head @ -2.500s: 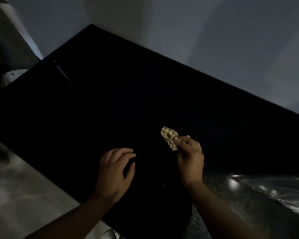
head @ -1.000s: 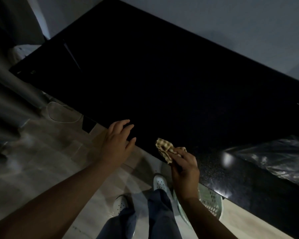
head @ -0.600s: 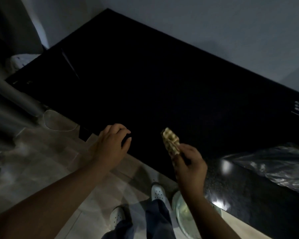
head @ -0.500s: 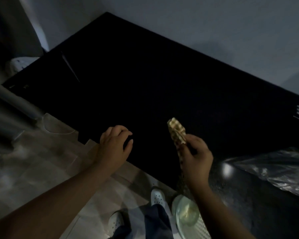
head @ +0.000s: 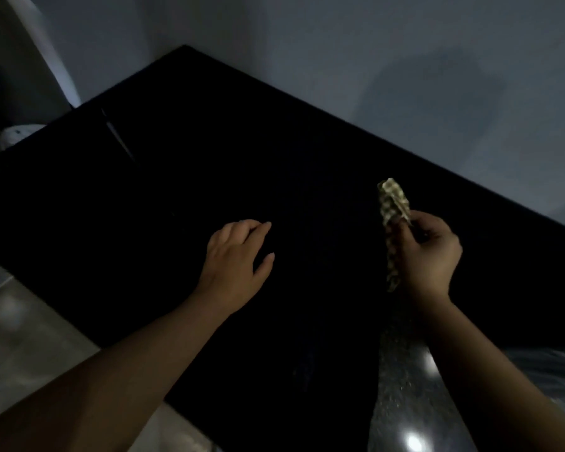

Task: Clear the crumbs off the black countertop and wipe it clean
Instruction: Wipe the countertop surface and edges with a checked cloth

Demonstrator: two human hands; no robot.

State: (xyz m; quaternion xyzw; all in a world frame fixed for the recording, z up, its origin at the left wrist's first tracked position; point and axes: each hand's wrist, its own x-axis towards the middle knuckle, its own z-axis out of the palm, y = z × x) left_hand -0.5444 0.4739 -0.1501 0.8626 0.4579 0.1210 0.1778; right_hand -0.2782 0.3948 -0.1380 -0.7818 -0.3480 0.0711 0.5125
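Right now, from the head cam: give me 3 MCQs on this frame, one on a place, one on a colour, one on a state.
1. Where is the left hand?
A. Over the black countertop, left of the right hand
B. Pressed on the wall
C. Inside the clear plastic bag

2. What pattern and colour is the cloth?
A. Plain red
B. Beige with a dark check
C. Solid blue

3. What state is the right hand in?
A. Open and flat on the counter
B. Closed on the checked cloth, lifted off the surface
C. Out of view

Answers:
1 A, the hand shows against the dark surface, fingers curled, holding nothing.
2 B, the bunched fabric shows pale squares crossed by dark lines.
3 B, the fingers wrap the cloth, which sticks up above and hangs below the fist.
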